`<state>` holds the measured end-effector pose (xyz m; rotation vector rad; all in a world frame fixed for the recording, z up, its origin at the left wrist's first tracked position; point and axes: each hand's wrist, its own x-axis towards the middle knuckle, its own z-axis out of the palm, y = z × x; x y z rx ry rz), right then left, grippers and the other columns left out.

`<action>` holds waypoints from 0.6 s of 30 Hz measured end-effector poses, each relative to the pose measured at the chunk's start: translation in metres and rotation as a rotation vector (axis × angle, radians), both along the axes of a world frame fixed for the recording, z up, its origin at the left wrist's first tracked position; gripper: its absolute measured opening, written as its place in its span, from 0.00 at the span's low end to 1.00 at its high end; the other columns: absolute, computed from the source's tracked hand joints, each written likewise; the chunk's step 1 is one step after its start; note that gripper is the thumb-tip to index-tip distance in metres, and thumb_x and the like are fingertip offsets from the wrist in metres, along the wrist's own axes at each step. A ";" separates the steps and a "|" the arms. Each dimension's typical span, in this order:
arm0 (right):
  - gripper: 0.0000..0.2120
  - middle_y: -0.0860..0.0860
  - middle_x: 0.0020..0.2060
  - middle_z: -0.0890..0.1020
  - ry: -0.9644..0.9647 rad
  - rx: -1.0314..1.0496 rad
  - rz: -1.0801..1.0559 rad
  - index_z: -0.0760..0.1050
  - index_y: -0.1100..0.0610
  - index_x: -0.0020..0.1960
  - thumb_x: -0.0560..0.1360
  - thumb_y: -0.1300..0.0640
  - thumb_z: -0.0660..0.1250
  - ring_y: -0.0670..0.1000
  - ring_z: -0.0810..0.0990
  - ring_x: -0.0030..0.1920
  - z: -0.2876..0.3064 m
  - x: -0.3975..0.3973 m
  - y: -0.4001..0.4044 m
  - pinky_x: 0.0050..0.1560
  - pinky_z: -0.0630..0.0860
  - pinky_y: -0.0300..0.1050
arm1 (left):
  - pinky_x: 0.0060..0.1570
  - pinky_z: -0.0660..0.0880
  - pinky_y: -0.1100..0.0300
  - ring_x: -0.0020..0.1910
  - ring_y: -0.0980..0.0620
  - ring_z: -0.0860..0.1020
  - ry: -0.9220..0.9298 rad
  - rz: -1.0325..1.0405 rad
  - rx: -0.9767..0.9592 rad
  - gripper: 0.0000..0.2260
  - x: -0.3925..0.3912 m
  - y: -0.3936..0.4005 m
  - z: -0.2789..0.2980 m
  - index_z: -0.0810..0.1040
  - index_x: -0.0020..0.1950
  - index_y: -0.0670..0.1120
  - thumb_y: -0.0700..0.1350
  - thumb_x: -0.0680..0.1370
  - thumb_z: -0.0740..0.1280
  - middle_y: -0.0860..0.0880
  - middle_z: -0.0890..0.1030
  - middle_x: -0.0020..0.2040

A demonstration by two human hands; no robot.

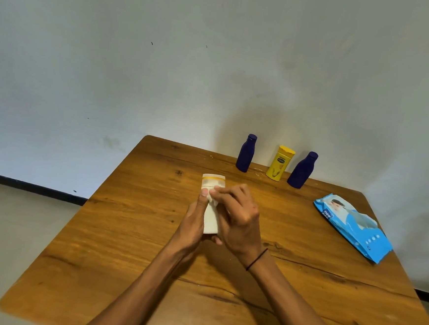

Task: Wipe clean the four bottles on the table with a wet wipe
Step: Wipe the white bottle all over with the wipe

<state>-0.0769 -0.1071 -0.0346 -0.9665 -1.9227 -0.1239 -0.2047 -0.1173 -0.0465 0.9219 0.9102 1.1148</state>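
- A person's left hand [194, 218] gripped a white bottle [212, 205] with a yellow band near its top, holding it over the middle of the wooden counter [115, 231].
- The right hand [237, 215] pinched a wet wipe [214, 199] against the bottle's upper side, fingers curled over it.
- Doing this well likely meant turning the bottle in the left hand so the wipe covered every side, cap and base included.
- Three bottles stood at the counter's far edge by the wall: a dark blue bottle [246, 153], a yellow bottle [279, 163] and a second dark blue bottle [302, 170], well apart from the hands.
- A blue pack of wipes [352, 225] lay at the right side.
- Nothing appeared to block the reach to them.
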 end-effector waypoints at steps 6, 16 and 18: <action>0.09 0.56 0.50 0.84 0.093 -0.099 -0.037 0.83 0.64 0.53 0.73 0.68 0.76 0.52 0.78 0.53 0.012 0.002 0.019 0.51 0.75 0.40 | 0.35 0.85 0.50 0.49 0.42 0.85 0.018 0.001 0.011 0.24 -0.004 0.001 -0.005 0.74 0.68 0.49 0.64 0.81 0.56 0.42 0.85 0.50; 0.09 0.57 0.52 0.85 -0.197 -0.069 0.222 0.84 0.64 0.55 0.79 0.63 0.66 0.56 0.78 0.53 -0.021 0.017 -0.025 0.50 0.76 0.48 | 0.57 0.80 0.41 0.54 0.41 0.84 0.046 0.103 -0.108 0.31 -0.008 0.006 -0.010 0.77 0.67 0.50 0.71 0.76 0.57 0.40 0.85 0.55; 0.12 0.59 0.52 0.84 -0.204 -0.009 0.126 0.84 0.65 0.55 0.79 0.59 0.66 0.56 0.76 0.54 -0.017 0.017 -0.018 0.49 0.78 0.50 | 0.55 0.83 0.40 0.55 0.40 0.85 0.059 0.094 -0.083 0.29 -0.001 0.003 -0.012 0.77 0.68 0.51 0.68 0.78 0.56 0.40 0.85 0.56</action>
